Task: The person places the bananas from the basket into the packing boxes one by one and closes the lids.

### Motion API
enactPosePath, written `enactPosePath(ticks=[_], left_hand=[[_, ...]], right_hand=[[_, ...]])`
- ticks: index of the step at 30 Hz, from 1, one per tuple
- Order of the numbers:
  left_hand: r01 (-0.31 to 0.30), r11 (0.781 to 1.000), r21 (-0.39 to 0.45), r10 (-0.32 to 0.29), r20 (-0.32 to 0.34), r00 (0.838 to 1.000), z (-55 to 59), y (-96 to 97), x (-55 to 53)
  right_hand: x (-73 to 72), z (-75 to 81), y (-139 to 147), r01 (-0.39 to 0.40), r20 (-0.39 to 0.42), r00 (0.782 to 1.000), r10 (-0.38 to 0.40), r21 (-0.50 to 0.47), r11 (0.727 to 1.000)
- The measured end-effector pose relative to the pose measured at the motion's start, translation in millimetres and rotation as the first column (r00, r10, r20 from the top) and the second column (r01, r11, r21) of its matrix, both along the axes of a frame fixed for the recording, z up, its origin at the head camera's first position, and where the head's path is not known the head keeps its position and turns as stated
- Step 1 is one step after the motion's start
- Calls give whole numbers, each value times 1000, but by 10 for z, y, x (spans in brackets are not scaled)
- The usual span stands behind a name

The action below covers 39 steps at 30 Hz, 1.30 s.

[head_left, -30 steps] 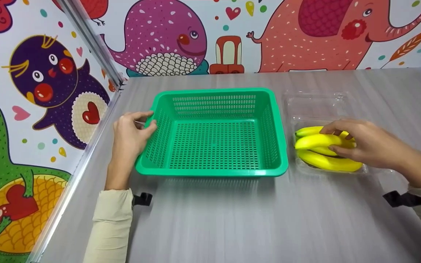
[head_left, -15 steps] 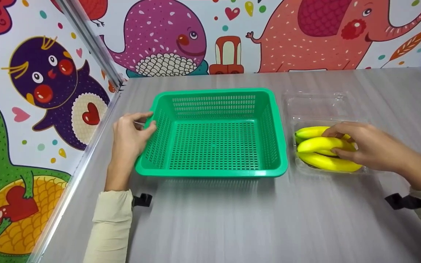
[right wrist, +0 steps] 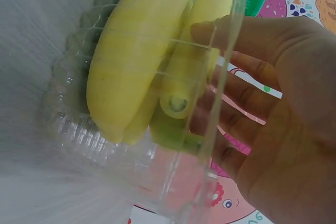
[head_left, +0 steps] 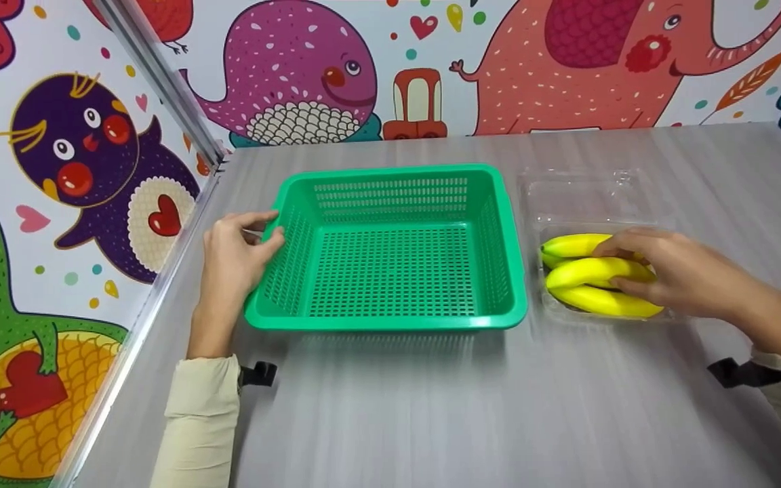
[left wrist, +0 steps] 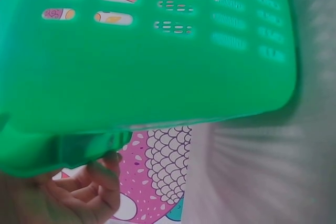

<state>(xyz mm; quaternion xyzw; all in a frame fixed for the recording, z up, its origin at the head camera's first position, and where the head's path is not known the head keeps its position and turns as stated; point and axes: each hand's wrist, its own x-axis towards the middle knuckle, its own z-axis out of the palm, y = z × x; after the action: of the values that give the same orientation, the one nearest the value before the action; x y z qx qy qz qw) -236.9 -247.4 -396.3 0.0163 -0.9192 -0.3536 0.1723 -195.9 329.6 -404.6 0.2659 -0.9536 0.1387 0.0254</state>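
My left hand (head_left: 231,257) pinches the left rim of a green slotted plastic basket (head_left: 384,324) between thumb and fingers. In the left wrist view the basket's outer wall (left wrist: 147,87) fills most of the picture, with that hand (left wrist: 79,198) at its rim. To the right, my right hand (head_left: 685,274) reaches into a clear hinged plastic box and grips the top banana (head_left: 577,273), thumb at its near side, fingers behind it. Other yellow bananas (head_left: 604,301) lie in the box beneath and beside it. The right wrist view shows the thumb against the gripped banana (right wrist: 181,80).
The clear box (head_left: 587,196) has its lid folded back behind the bananas, right beside the basket. A grey table (head_left: 390,420) carries everything. Walls with cartoon animals (head_left: 302,61) stand at the back and left, a metal frame (head_left: 160,74) joining them.
The top banana has shifted slightly rightward and toward me within the box, my right hand moving with it. The left hand stays at the basket rim. The head view has swung slightly.
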Motion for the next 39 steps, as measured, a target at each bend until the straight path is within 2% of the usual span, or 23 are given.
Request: enactPosePath(ticks=[11, 18, 24, 29, 32, 36, 39], left_hand=[[8, 999, -41, -8, 1, 1000, 42, -23, 19], [26, 996, -86, -26, 2, 1000, 78, -10, 35], [45, 989, -139, -40, 37, 999, 154, 62, 97], [69, 985, -155, -59, 68, 996, 214, 174, 138], [92, 982, -162, -85, 52, 995, 262, 279, 159], [147, 975, -163, -147, 13, 989, 363, 482, 183], [208, 963, -172, -212, -4, 977, 477, 689, 194]], right_hand=[[1, 27, -4, 16, 47, 999, -17, 2, 1000], [-18, 78, 53, 36, 63, 997, -34, -34, 999], [-85, 177, 130, 111, 61, 992, -108, -50, 993], [-153, 235, 232, 162, 31, 987, -160, -73, 984], [-192, 236, 299, 171, 31, 985, -169, -85, 982], [-253, 238, 384, 186, 30, 982, -184, -91, 978], [-310, 249, 440, 202, 29, 979, -200, -88, 975]])
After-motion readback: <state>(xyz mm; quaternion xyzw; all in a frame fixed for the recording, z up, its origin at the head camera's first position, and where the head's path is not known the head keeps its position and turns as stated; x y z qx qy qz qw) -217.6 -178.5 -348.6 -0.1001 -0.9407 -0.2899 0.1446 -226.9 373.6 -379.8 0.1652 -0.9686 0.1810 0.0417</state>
